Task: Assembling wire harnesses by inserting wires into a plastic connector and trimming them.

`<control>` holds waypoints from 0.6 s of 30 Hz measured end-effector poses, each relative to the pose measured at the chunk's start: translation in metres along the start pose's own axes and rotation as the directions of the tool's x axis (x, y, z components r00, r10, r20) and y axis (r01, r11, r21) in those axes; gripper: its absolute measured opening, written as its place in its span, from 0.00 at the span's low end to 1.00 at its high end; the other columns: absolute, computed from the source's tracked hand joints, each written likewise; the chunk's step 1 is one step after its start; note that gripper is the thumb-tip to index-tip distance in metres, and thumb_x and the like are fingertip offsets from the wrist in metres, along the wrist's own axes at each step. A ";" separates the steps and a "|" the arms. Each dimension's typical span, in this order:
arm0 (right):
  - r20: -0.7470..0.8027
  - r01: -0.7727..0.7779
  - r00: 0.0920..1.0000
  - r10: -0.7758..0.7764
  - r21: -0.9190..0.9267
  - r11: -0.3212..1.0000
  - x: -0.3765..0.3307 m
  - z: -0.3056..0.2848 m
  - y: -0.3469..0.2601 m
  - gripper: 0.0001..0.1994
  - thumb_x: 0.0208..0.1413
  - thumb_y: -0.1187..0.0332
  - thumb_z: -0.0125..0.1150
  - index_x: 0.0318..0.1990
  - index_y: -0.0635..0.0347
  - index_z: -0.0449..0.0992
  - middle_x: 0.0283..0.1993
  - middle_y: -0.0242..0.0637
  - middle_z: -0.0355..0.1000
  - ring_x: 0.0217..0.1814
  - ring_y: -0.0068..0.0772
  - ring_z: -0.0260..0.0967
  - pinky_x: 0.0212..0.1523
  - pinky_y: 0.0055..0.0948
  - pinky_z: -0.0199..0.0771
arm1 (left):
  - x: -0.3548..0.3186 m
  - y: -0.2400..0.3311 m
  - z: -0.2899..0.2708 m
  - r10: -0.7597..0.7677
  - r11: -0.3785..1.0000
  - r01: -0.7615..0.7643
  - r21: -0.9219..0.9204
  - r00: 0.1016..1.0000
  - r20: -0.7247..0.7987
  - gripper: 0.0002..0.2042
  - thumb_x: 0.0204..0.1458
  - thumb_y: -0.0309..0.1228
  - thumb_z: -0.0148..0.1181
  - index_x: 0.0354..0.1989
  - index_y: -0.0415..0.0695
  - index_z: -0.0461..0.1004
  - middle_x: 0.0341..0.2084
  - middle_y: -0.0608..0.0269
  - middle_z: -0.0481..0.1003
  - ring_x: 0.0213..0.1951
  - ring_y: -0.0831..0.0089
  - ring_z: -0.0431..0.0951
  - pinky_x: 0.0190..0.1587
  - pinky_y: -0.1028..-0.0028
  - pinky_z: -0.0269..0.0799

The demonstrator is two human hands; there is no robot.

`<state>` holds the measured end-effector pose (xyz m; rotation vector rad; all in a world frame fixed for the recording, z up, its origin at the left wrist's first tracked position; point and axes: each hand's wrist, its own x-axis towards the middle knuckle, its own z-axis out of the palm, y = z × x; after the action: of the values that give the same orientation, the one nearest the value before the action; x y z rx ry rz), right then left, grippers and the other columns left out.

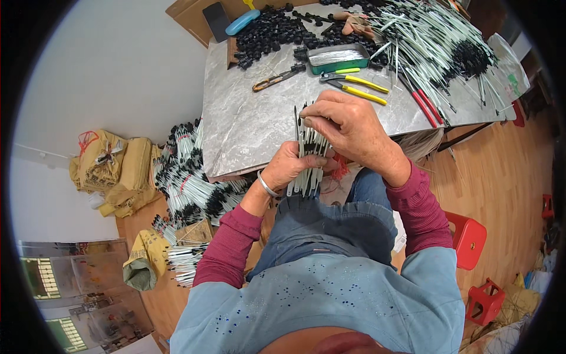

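My left hand [288,166] is wrapped round a bundle of thin white sticks with black tips [306,181], holding it nearly upright above my lap at the table's near edge. One dark stick stands out at the bundle's left side. Above the bundle my right hand [356,130] has thumb and forefinger pinched at the black tips of the sticks. Whether it grips a single stick there is too small to tell. Some red string [339,167] hangs beside the bundle, below my right hand.
On the grey table [247,124] lie yellow-handled pliers [356,88], red-handled pliers [425,106], scissors [277,78], a green tin of metal pins [338,60], black parts [268,35] and a stick heap [413,35]. Bundled sticks [191,177] stand left; a red stool [470,241] stands right.
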<state>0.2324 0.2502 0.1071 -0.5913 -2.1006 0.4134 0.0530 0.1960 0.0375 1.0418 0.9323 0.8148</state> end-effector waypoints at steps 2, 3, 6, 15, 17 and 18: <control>-0.006 -0.006 1.000 0.006 0.005 1.000 0.000 0.002 0.001 0.05 0.53 0.75 0.64 0.37 0.61 0.81 0.32 0.37 0.75 0.29 0.35 0.74 0.29 0.30 0.73 | 0.001 -0.002 -0.002 0.020 0.999 -0.020 -0.025 1.000 0.021 0.11 0.53 0.23 0.63 0.45 0.35 0.77 0.37 0.52 0.82 0.39 0.65 0.84 0.45 0.68 0.81; -0.009 -0.025 1.000 0.025 0.002 1.000 0.000 0.004 0.002 0.05 0.53 0.73 0.64 0.36 0.61 0.81 0.32 0.37 0.75 0.29 0.38 0.74 0.30 0.32 0.74 | 0.001 -0.003 -0.003 0.021 0.999 -0.020 -0.040 0.999 0.033 0.11 0.53 0.23 0.63 0.45 0.34 0.77 0.37 0.52 0.82 0.39 0.64 0.84 0.45 0.67 0.81; -0.026 -0.043 0.999 0.043 0.009 0.999 0.000 0.008 0.003 0.05 0.53 0.70 0.64 0.35 0.60 0.81 0.32 0.37 0.75 0.30 0.40 0.75 0.30 0.34 0.74 | 0.002 -0.004 -0.006 0.036 0.999 -0.035 -0.012 0.998 0.052 0.11 0.54 0.24 0.63 0.45 0.35 0.78 0.37 0.53 0.82 0.39 0.66 0.84 0.45 0.68 0.80; -0.108 0.048 0.991 -0.074 -0.220 0.974 0.004 0.017 0.006 0.15 0.49 0.60 0.70 0.39 0.58 0.77 0.32 0.38 0.75 0.28 0.39 0.76 0.26 0.32 0.73 | 0.002 0.003 0.000 0.028 0.976 -0.033 0.217 0.999 0.028 0.10 0.57 0.26 0.60 0.43 0.34 0.79 0.34 0.58 0.82 0.39 0.73 0.82 0.44 0.73 0.77; -0.091 0.039 0.994 -0.063 -0.250 0.967 0.010 0.017 0.006 0.17 0.48 0.58 0.72 0.40 0.58 0.77 0.32 0.37 0.75 0.28 0.38 0.75 0.26 0.32 0.73 | 0.002 0.005 0.003 0.014 0.990 -0.019 0.142 0.999 0.039 0.10 0.57 0.26 0.60 0.44 0.34 0.78 0.35 0.56 0.82 0.39 0.71 0.81 0.45 0.71 0.77; -0.083 0.025 0.995 -0.048 -0.257 0.966 0.013 0.016 0.006 0.17 0.47 0.59 0.72 0.40 0.58 0.77 0.33 0.36 0.75 0.28 0.37 0.75 0.26 0.31 0.72 | 0.002 0.005 0.005 0.008 0.994 -0.013 0.105 0.999 0.045 0.10 0.57 0.26 0.60 0.44 0.34 0.77 0.36 0.55 0.82 0.39 0.69 0.81 0.46 0.71 0.78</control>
<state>0.2141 0.2614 0.1043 -0.7049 -2.0903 0.0916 0.0577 0.1978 0.0427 1.1531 0.9403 0.7545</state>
